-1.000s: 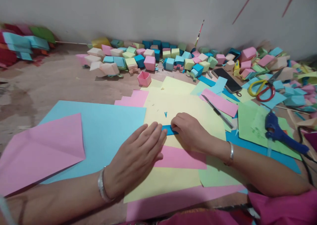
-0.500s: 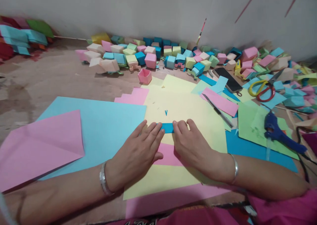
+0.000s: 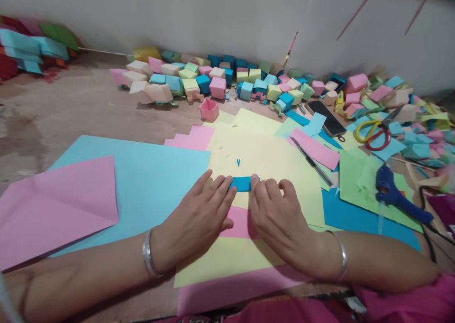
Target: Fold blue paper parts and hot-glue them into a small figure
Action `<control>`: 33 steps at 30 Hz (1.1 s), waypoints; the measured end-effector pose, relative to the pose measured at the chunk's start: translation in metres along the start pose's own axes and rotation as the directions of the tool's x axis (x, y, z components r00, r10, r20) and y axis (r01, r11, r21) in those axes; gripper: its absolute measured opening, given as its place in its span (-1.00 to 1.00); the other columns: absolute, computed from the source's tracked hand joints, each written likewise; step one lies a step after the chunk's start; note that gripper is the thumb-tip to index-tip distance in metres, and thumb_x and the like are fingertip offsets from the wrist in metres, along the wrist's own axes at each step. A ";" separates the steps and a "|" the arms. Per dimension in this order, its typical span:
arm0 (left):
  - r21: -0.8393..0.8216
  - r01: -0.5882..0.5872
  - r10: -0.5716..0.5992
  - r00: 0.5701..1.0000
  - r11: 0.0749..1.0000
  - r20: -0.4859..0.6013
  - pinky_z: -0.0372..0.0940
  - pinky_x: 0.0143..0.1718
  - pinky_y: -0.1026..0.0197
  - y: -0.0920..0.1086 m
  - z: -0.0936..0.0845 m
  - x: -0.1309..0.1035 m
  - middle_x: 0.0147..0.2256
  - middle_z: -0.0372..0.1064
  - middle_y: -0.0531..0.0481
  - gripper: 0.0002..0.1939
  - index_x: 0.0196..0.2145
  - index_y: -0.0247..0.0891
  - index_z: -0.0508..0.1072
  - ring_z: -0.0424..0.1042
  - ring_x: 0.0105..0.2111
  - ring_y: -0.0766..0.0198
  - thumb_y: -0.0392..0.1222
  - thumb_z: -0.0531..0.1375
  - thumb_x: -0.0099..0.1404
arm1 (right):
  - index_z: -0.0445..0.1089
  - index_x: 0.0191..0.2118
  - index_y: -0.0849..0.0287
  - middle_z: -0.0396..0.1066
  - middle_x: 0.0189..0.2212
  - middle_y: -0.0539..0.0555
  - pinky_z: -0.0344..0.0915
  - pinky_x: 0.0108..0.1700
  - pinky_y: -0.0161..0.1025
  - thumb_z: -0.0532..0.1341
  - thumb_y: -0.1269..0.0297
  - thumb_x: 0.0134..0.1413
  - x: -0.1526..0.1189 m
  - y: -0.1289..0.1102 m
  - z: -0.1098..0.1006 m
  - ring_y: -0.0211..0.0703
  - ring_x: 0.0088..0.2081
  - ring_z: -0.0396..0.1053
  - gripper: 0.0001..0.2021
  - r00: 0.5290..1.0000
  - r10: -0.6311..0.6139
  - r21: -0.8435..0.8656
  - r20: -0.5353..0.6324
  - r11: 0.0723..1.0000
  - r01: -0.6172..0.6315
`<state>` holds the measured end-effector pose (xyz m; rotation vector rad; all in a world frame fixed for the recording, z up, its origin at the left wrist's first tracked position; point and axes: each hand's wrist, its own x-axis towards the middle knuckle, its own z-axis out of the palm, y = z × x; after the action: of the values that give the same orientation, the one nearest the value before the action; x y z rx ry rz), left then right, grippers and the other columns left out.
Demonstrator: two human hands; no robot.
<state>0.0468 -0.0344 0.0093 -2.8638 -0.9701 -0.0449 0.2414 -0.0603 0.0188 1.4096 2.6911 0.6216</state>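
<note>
A small blue paper strip lies across the pale yellow sheets in the middle. My left hand lies flat with its fingertips on the strip's left end, fingers stretched out and thumb apart. At the strip's right end my right hand has its fingers curled, with the fingertips pressed on the blue paper. Just beyond the strip lies a tiny blue V-shaped scrap. A pink sheet shows between my hands.
Small paper boxes line the wall. On the right are a pen, a phone, scissors and a blue glue gun with a cord. Large light blue and pink sheets lie on the left.
My right hand has slid slightly to the right along the strip, and more of its blue surface shows. My left hand has stayed nearly in place. The camera view has shifted slightly.
</note>
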 end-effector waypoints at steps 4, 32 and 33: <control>0.001 -0.004 0.004 1.000 1.000 -0.013 -0.03 0.26 -0.22 -0.001 0.002 0.000 0.18 0.23 -0.35 -0.48 0.15 -0.43 0.32 0.24 0.17 -0.09 -0.04 0.10 0.36 | 0.18 0.20 0.45 0.31 -0.41 0.20 0.00 -0.35 -0.07 -0.02 0.48 0.16 0.005 -0.004 0.004 -0.02 -0.39 0.08 -0.52 0.999 -0.047 0.065 0.003 0.997 0.046; -0.013 -0.005 0.005 1.000 1.000 -0.024 -0.01 0.24 -0.20 -0.002 0.005 -0.004 0.18 0.23 -0.36 -0.48 0.13 -0.44 0.33 0.23 0.18 -0.10 -0.02 0.09 0.36 | 0.38 -0.20 0.29 0.34 -0.40 0.19 -0.13 -0.39 -0.13 0.06 0.53 0.13 0.017 0.029 0.009 -0.05 -0.37 0.16 -0.82 0.997 0.069 0.157 0.022 0.985 -0.072; -0.029 -0.003 0.003 0.999 1.000 -0.032 0.00 0.24 -0.20 -0.003 0.006 -0.004 0.18 0.23 -0.36 -0.48 0.13 -0.44 0.32 0.23 0.18 -0.09 -0.01 0.09 0.36 | 0.35 -0.11 0.28 0.36 -0.33 0.20 -0.10 -0.37 -0.14 0.09 0.46 0.17 0.021 0.030 0.010 -0.03 -0.31 0.19 -0.81 0.999 0.052 0.199 0.005 0.979 -0.052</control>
<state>0.0418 -0.0339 0.0035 -2.8812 -0.9670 -0.1047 0.2551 -0.0252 0.0239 1.5274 2.7914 0.3618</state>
